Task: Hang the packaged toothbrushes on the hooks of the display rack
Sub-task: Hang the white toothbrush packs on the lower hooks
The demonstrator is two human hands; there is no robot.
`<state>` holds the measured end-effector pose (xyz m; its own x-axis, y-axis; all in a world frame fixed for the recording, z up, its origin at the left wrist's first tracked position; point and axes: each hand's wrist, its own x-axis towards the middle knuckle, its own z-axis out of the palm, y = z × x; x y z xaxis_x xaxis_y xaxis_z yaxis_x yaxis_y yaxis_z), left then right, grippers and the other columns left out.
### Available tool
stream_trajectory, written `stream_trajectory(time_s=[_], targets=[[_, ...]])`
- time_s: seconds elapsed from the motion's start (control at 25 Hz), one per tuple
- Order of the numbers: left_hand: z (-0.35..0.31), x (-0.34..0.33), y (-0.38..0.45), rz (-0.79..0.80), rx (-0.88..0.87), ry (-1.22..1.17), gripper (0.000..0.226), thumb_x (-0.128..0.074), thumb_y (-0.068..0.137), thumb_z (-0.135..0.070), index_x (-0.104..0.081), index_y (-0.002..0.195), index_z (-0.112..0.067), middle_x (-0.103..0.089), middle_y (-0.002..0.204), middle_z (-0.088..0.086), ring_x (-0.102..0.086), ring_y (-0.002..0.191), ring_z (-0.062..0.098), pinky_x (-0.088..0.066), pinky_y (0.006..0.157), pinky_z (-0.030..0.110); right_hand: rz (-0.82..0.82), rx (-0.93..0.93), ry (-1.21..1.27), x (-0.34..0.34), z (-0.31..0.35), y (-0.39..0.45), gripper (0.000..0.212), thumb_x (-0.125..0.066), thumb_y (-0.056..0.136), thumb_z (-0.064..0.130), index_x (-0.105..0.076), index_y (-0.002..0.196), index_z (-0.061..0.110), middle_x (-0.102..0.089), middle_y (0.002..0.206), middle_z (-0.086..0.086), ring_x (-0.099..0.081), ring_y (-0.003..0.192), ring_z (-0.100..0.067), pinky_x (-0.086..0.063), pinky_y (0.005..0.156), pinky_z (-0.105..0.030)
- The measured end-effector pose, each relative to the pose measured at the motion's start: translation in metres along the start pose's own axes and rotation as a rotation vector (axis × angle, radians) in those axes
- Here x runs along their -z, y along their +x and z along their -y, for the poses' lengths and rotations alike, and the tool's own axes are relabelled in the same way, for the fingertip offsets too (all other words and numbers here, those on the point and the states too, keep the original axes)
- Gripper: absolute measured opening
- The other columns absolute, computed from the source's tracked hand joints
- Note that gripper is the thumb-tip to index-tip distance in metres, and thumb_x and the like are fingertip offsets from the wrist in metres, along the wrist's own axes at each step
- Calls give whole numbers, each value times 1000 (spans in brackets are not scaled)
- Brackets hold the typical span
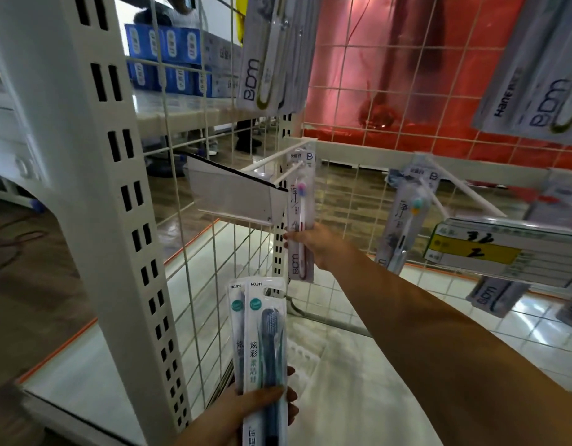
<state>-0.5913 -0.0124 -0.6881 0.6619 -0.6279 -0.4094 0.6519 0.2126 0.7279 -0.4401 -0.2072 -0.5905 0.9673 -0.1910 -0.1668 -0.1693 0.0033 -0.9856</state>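
Item: pink-bristled toothbrush pack (300, 217), hanging on the lower hook (289, 173) at the left corner of the wire display rack (342, 130), behind a clear price-tag holder (233, 197). Right hand (313, 244) pinches the pack at mid-height, fingers curled round its edge. Left hand (246, 413) grips two blue-brush packs (262, 342) by their lower ends, low near the rack's front post (123, 188). Handling note: the pack probably wants sliding fully back along the hook, card kept square, before release.

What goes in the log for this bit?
right hand grips pink toothbrush pack on hook | left hand holds blue packs
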Motion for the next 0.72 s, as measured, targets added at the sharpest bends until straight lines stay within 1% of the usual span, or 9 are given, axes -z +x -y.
stream_trajectory(time_s=[0.04, 0.12, 0.2, 0.28, 0.36, 0.44, 0.52, 0.6, 0.72], targets=[[-1, -2, 2, -9, -14, 26, 71, -94, 20, -1, -73, 87, 3, -66, 77, 28, -67, 68, 38, -58, 59, 43, 4, -2, 2, 0, 0, -1, 23, -63, 83, -1, -59, 106, 1, -63, 86, -11, -61, 95, -33, -50, 83, -43], [-5, -9, 4, -35, -55, 78, 60, -88, 47, -1, -63, 101, 4, -67, 75, 26, -67, 64, 35, -59, 58, 41, 13, -12, 2, 4, 0, -3, 20, -66, 82, 3, -59, 100, 6, -64, 98, -14, -61, 99, -33, -49, 87, -45], [-9, -15, 10, -76, -92, 87, 49, -72, 60, -1, -55, 107, 2, -69, 73, 25, -68, 57, 32, -58, 51, 37, 26, 0, -2, 11, -1, -6, 32, -67, 82, 5, -56, 113, 3, -63, 102, -13, -59, 96, -28, -49, 86, -42], [-11, -23, 17, -94, -124, 72, 47, -64, 60, -3, -54, 106, 0, -70, 73, 25, -67, 54, 30, -56, 47, 34, 17, 30, 18, 22, -4, -15, 38, -65, 84, 7, -54, 120, -1, -62, 98, -9, -59, 86, -20, -50, 72, -28], [-12, -35, 24, -85, -136, 78, 46, -65, 61, -6, -54, 106, -3, -71, 78, 24, -68, 55, 28, -56, 47, 32, -13, 23, 28, 41, -10, -30, 26, -62, 88, 10, -57, 113, 8, -65, 100, -8, -58, 77, -11, -46, 62, -20], [-10, -52, 32, -51, -147, 100, 39, -63, 66, -7, -56, 104, -6, -72, 82, 22, -69, 59, 27, -57, 50, 33, -13, 1, 46, 72, -21, -48, 17, -56, 93, 12, -57, 110, 15, -65, 113, -7, -60, 81, -9, -48, 64, -20], [-5, -70, 41, -11, -177, 100, 19, -58, 77, -1, -60, 96, -5, -73, 80, 19, -69, 59, 28, -59, 54, 35, -6, 11, 71, 106, -27, -73, 20, -51, 95, 9, -55, 114, 13, -61, 109, -4, -59, 91, -16, -51, 78, -27], [1, -90, 50, 11, -181, 124, 12, -55, 83, 2, -62, 91, -4, -72, 74, 18, -70, 60, 28, -59, 57, 38, -44, 26, 50, 136, -29, -102, 21, -55, 92, 9, -55, 113, 12, -60, 103, -4, -57, 97, -20, -48, 90, -35], [14, -120, 57, 44, -142, 184, 26, -76, 64, -8, -66, 88, -4, -70, 69, 20, -68, 57, 28, -59, 54, 39, -122, 11, 63, 184, -36, -136, 6, -57, 91, 11, -58, 94, 16, -61, 92, -1, -58, 85, -16, -47, 82, -29]])
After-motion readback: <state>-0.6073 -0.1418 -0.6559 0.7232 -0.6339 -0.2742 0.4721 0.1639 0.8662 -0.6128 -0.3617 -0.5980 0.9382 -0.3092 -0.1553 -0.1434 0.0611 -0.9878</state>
